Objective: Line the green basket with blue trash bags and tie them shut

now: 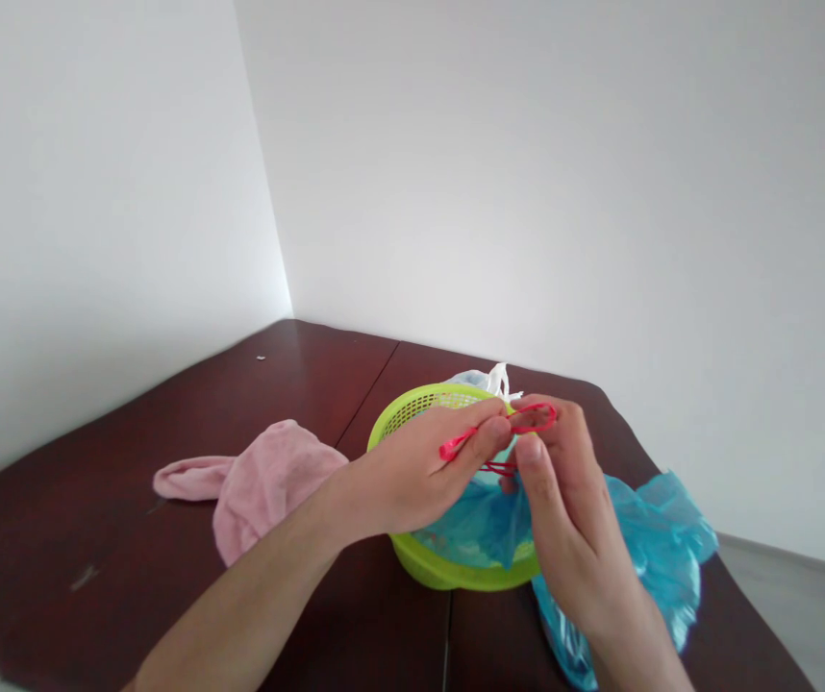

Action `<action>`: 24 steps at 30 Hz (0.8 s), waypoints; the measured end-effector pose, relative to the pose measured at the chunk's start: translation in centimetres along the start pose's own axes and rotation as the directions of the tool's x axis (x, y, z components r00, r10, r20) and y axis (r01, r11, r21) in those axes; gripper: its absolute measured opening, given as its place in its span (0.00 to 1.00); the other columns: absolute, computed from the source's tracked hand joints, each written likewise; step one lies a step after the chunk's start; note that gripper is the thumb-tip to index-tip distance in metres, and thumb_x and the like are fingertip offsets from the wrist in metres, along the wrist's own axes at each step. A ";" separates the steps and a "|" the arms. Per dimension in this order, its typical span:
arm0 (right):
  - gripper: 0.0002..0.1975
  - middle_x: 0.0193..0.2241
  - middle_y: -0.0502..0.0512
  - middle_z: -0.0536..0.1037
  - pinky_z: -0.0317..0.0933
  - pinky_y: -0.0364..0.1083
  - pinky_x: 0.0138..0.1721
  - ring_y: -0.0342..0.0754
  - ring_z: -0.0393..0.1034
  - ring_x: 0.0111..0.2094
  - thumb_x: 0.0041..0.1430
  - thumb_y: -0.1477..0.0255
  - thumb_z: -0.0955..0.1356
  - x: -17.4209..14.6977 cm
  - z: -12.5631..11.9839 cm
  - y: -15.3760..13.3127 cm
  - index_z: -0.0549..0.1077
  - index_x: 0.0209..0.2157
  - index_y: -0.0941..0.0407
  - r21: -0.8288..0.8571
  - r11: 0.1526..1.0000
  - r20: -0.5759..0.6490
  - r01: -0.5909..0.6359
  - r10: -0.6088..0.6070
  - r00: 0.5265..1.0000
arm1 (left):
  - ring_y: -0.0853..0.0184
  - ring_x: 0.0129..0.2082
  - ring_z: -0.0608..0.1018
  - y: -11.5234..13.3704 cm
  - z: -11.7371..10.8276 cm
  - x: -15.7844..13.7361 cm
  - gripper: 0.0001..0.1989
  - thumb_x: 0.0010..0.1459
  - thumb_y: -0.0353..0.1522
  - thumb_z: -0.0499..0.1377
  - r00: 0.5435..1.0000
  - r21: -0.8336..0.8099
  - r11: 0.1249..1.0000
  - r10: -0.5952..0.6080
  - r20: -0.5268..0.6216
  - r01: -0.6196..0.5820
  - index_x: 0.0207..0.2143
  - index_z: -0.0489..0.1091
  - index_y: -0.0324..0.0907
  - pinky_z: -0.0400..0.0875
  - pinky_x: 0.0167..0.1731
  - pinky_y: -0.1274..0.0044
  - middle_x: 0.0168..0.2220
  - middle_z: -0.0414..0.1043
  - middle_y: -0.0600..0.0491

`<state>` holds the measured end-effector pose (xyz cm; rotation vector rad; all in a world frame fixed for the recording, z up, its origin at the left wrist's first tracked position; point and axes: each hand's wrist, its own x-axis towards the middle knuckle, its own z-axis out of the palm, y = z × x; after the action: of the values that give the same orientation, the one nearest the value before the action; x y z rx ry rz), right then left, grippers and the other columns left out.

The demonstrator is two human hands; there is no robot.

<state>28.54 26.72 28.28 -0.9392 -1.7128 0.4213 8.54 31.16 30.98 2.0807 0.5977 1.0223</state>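
Note:
My left hand (431, 471) is closed in a pinch on a thin red string (458, 443), whose flat end sticks out below the thumb. From the other side, my right hand (567, 481) grips the same string between thumb and fingers, and a loop of it shows across the fingertips. More strands run between the two hands. Directly beneath them stands a lime-green plastic basket (448, 575) with a perforated wall. Thin blue plastic (481, 524) lies in the basket and reaches up towards my right fingers; whether they touch it is hard to tell.
A crumpled blue plastic bag (662, 548) lies right of the basket. To the left is a bunched pink cloth (279, 476). A white plastic bag (500, 378) shows behind the basket. The dark red-brown table (225, 404) meets white walls at the back.

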 end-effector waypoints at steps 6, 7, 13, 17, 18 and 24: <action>0.10 0.47 0.53 0.83 0.74 0.49 0.50 0.49 0.81 0.49 0.85 0.72 0.70 0.5 -0.3 -0.5 0.86 0.51 0.48 -0.192 0.955 -0.170 0.226 -0.259 0.951 | 0.70 0.26 0.68 -0.7 -0.2 0.0 0.30 0.86 0.58 0.52 0.952 -0.317 0.915 -0.174 0.252 0.251 0.41 0.71 0.45 0.65 0.27 0.78 0.29 0.69 0.58; 0.11 0.43 0.52 0.82 0.73 0.48 0.46 0.47 0.79 0.45 0.85 0.74 0.70 0.4 -0.4 -0.6 0.86 0.48 0.49 -0.203 0.950 -0.198 0.238 -0.277 0.940 | 0.71 0.22 0.66 -1.0 -0.3 0.1 0.31 0.86 0.59 0.50 0.929 -0.381 0.871 -0.194 0.314 0.311 0.42 0.72 0.44 0.62 0.23 0.79 0.26 0.69 0.59; 0.12 0.36 0.51 0.81 0.72 0.49 0.37 0.46 0.77 0.35 0.78 0.82 0.72 -0.3 -0.8 -0.4 0.87 0.53 0.55 -0.165 0.906 -0.219 0.390 -0.420 0.881 | 0.72 0.15 0.76 -2.1 -1.2 0.7 0.31 0.88 0.55 0.50 0.907 -0.613 0.683 -0.192 0.374 0.397 0.63 0.79 0.40 0.65 0.18 0.83 0.27 0.83 0.54; 0.13 0.40 0.57 0.86 0.75 0.52 0.37 0.51 0.81 0.38 0.76 0.82 0.72 0.3 -1.2 0.2 0.87 0.56 0.58 -0.208 0.784 -0.173 0.585 -0.618 0.767 | 0.72 0.16 0.81 -2.5 -1.2 0.9 0.33 0.87 0.55 0.53 0.939 -0.721 0.601 -0.214 0.270 0.345 0.68 0.81 0.39 0.71 0.18 0.84 0.34 0.90 0.48; 0.13 0.40 0.58 0.86 0.75 0.52 0.37 0.52 0.81 0.37 0.77 0.81 0.72 0.4 -1.2 0.2 0.86 0.57 0.58 -0.219 0.760 -0.165 0.611 -0.646 0.745 | 0.72 0.17 0.82 -2.7 -1.1 1.0 0.32 0.86 0.55 0.55 0.946 -0.742 0.587 -0.210 0.247 0.324 0.68 0.81 0.39 0.72 0.19 0.84 0.41 0.92 0.44; 0.14 0.40 0.56 0.89 0.81 0.60 0.41 0.57 0.85 0.38 0.87 0.66 0.68 -1.5 -1.0 -0.2 0.85 0.62 0.45 -0.054 0.884 -0.142 0.464 -0.467 0.873 | 0.66 0.27 0.89 -3.3 -0.8 1.5 0.31 0.84 0.55 0.60 0.964 -0.773 0.576 -0.181 0.197 0.266 0.65 0.82 0.37 0.82 0.28 0.79 0.54 0.92 0.34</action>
<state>29.49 25.30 27.82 -0.5238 -1.7341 0.0116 8.46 34.54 29.44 1.1942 0.2502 0.8119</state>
